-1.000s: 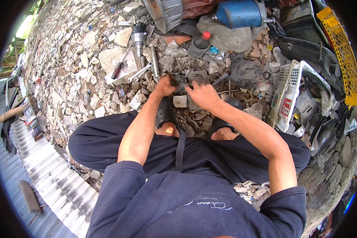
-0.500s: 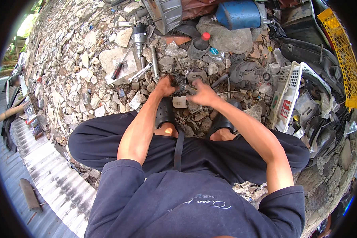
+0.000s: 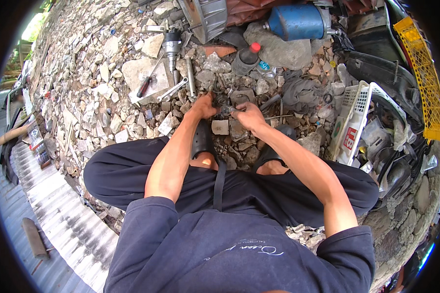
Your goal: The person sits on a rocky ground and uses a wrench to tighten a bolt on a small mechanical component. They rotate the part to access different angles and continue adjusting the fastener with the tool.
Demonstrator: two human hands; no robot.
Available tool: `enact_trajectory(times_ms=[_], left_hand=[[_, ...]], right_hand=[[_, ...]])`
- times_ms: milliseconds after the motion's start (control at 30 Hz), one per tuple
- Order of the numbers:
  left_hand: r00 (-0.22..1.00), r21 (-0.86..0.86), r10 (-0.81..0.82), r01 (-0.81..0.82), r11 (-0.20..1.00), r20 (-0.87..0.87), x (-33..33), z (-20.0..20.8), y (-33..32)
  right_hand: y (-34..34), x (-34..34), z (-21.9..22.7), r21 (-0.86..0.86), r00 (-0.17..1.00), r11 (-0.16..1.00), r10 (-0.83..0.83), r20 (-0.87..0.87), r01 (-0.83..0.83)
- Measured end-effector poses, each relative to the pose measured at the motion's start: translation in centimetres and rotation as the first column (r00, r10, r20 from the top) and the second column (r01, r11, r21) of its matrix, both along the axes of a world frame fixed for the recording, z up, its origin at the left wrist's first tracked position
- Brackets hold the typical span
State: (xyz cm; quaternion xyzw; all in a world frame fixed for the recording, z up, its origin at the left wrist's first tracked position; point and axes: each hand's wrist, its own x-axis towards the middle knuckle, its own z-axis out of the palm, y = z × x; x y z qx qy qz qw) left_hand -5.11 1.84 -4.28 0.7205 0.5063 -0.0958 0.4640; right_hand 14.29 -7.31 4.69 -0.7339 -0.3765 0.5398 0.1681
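Just beyond my feet, my left hand point(image 3: 205, 106) is closed around the near side of a small dark metal part point(image 3: 222, 101) that blends into the rubble. My right hand point(image 3: 250, 116) comes in from the other side with its fingers pinched, their tips pointing at that part. What the right fingers hold is too small to make out. Left of the hands lie a combination wrench point(image 3: 173, 90), a metal rod point(image 3: 190, 77) and a screwdriver point(image 3: 145, 86). Beyond them rests a grey cylindrical metal tool with a black end point(image 3: 172, 47).
A cup with a red-capped bottle point(image 3: 247, 57) stands ahead beside a flat rock. A blue cylinder point(image 3: 297, 22) lies at the far side. A grey rag point(image 3: 302, 92) and a white crate of parts point(image 3: 352, 124) are on the right. Corrugated sheet point(image 3: 58, 210) borders the left.
My right hand has turned and drawn slightly nearer, its blurred fingers now pinched together. The left hand stays nearly in place on the metal part.
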Motion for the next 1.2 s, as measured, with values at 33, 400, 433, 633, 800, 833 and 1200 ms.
enact_trajectory(times_ms=[33,400,433,633,800,833,1200], left_hand=[[1.0,-0.009,-0.01,0.01,1.0,-0.004,-0.1,-0.3,0.3],[0.991,0.094,0.104,-0.112,0.989,0.083,0.0,2.1,-1.3],[0.992,0.097,0.105,-0.111,0.989,0.071,0.2,2.3,-1.3],[0.998,0.19,0.043,-0.049,0.981,0.036,-0.3,0.0,-1.7],[1.0,0.193,-0.009,0.012,0.981,-0.018,-0.2,0.0,-2.1],[0.999,0.182,-0.042,0.045,0.982,-0.02,-0.1,0.5,-2.1],[0.993,0.139,-0.07,0.082,0.987,-0.092,-0.1,1.6,-1.3]], right_hand=[[0.1,0.3,-0.4,-0.017,1.0,1.0,0.022,-0.007,-0.022],[-0.8,-1.0,2.7,0.068,0.366,0.524,0.491,0.791,-0.849],[-0.7,-1.2,2.9,0.027,0.343,0.523,0.518,0.784,-0.852],[0.6,-1.3,4.3,-0.034,0.49,0.636,0.627,0.606,-0.771],[1.2,-1.3,4.4,-0.087,0.737,0.834,0.526,0.423,-0.545],[1.2,-1.2,3.9,-0.099,0.783,0.869,0.481,0.394,-0.484],[-0.6,-1.2,3.1,-0.004,0.636,0.742,0.578,0.512,-0.671]])
